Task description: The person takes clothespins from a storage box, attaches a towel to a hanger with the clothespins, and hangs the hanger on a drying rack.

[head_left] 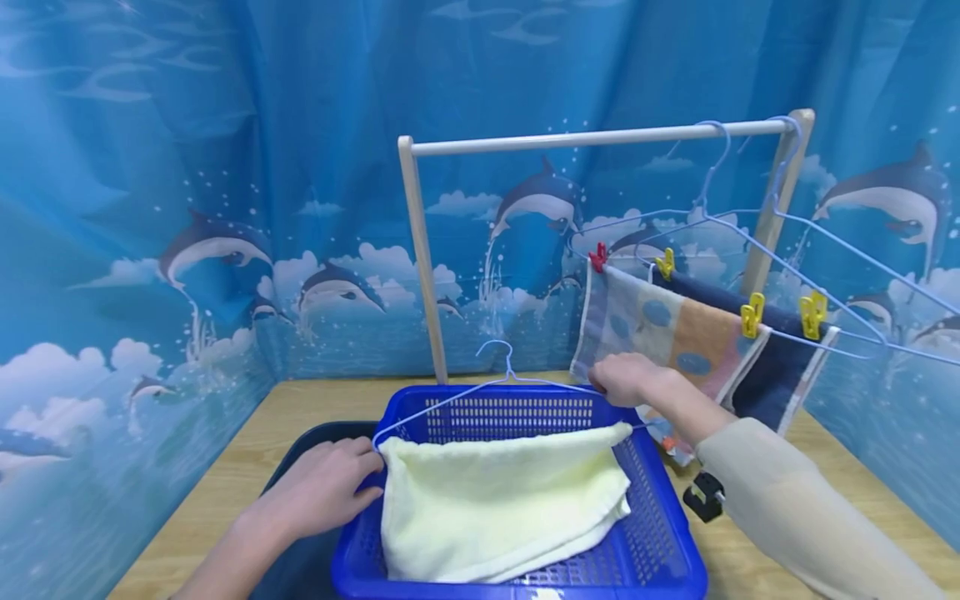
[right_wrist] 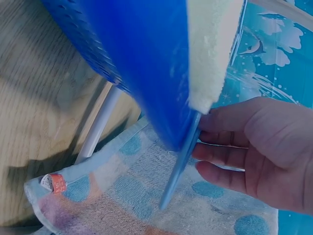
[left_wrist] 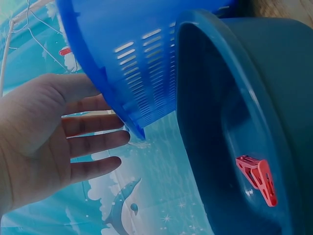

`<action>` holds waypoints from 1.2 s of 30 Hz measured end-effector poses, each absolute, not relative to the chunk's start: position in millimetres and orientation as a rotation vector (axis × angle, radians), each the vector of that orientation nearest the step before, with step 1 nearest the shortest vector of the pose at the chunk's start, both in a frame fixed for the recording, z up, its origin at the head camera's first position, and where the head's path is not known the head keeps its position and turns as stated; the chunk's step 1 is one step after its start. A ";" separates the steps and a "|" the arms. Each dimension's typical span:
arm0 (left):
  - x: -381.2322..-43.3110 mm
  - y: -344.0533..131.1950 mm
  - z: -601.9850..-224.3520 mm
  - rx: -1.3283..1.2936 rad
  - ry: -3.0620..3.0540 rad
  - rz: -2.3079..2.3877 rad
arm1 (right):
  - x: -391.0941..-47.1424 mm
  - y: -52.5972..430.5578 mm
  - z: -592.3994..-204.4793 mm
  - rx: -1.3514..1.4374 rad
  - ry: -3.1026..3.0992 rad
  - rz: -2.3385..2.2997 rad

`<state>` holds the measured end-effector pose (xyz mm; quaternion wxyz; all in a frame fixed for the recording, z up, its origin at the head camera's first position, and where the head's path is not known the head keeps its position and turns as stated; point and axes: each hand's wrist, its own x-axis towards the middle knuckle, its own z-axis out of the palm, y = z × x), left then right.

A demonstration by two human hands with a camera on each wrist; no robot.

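A pale yellow towel hangs folded over the lower bar of a light blue wire hanger, above a blue slatted basket. My right hand holds the hanger's right side, thumb and fingertips on the blue wire in the right wrist view. At the hanger's left corner is my left hand; its fingers stretch out almost straight in the left wrist view, tips right at the basket's rim, which hides the thumb's end.
A dark teal basin stands left of the basket, a red clothespin inside. On the right of a wooden rack, a patterned towel and a navy towel hang from hangers with red and yellow clothespins.
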<state>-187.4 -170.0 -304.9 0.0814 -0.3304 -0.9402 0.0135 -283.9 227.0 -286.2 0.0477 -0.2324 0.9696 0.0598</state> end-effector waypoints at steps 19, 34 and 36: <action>-188.5 -173.6 -307.1 -0.997 -2.805 0.021 | -278.9 230.4 -275.3 -0.728 2.910 0.081; -188.8 -173.6 -306.9 -0.978 -2.825 0.019 | -268.7 233.9 -264.8 -0.767 2.975 0.046; -189.0 -173.4 -307.0 -0.974 -2.822 0.022 | -267.3 233.7 -263.5 -0.762 2.969 0.027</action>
